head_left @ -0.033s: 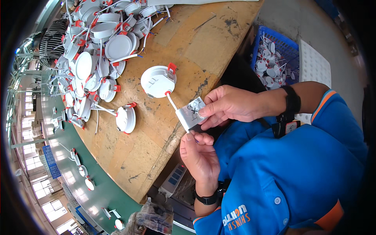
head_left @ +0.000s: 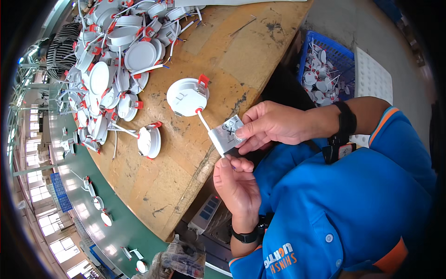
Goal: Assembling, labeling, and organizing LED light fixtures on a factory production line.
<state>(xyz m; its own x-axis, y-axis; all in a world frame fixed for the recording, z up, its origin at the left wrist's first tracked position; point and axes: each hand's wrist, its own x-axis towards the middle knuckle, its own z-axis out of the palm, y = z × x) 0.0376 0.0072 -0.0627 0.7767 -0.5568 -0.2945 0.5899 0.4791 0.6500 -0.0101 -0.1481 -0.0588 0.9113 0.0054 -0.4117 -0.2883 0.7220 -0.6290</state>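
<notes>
My right hand [head_left: 272, 128] grips a small white driver box [head_left: 226, 135] with dark print, thumb on top and fingers beneath. A short white cable [head_left: 204, 121] runs from the box to a round white downlight [head_left: 188, 96], which lies back-up on the table with a red-tipped spring clip at its edge. At the near end of the box my left hand [head_left: 239, 188], palm up, pinches the white cable [head_left: 223, 157] coming out there; its end is mostly hidden by the fingers. Another downlight [head_left: 149, 142] rests tilted on the table to the left.
Many more downlights [head_left: 140, 56] are heaped at the table's [head_left: 176, 176] far left. A thin bent metal rod [head_left: 243, 25] lies at the back. Beside the table stands a blue crate [head_left: 343, 56] of lamp parts. Further lamps sit on a green surface [head_left: 121, 232] at left.
</notes>
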